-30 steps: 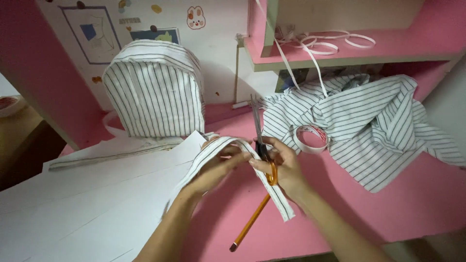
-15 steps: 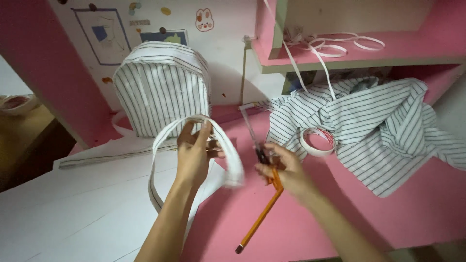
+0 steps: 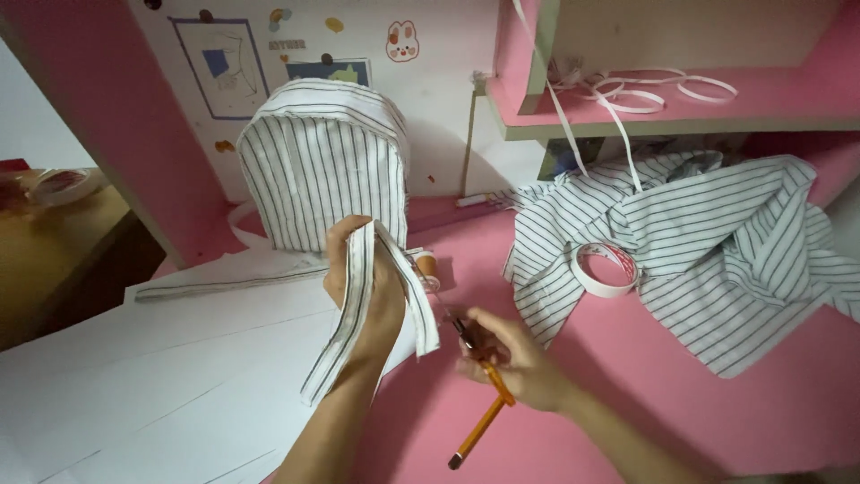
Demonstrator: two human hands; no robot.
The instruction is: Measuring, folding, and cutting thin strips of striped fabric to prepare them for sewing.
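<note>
Strap: striped fabric strap (image 3: 358,305) is lifted above the pink desk (image 3: 681,394), folded over the left hand (image 3: 363,287), its two ends hanging down on either side of the wrist.
Left hand fingers: curled shut around the fold of the strap, palm turned toward the striped backpack (image 3: 324,161) that stands upright against the wall.
Right hand: right hand (image 3: 511,358) lies low on the desk, just right of the strap's hanging end, fingers closed around a pair of scissors (image 3: 448,314) and an orange pencil (image 3: 484,417).
Scissors: blades point up and left toward the strap; whether they touch it I cannot tell.
Pencil: slants down and left from the fist, its dark tip near the desk's front edge.
Open room: bare pink surface in front of and to the right of the right hand; white paper sheets (image 3: 143,376) cover the left part of the desk.
Right edge: striped cloth (image 3: 717,242) heaped under the shelf (image 3: 663,112), a tape roll (image 3: 606,269) lying on its near edge, apart from both hands.
</note>
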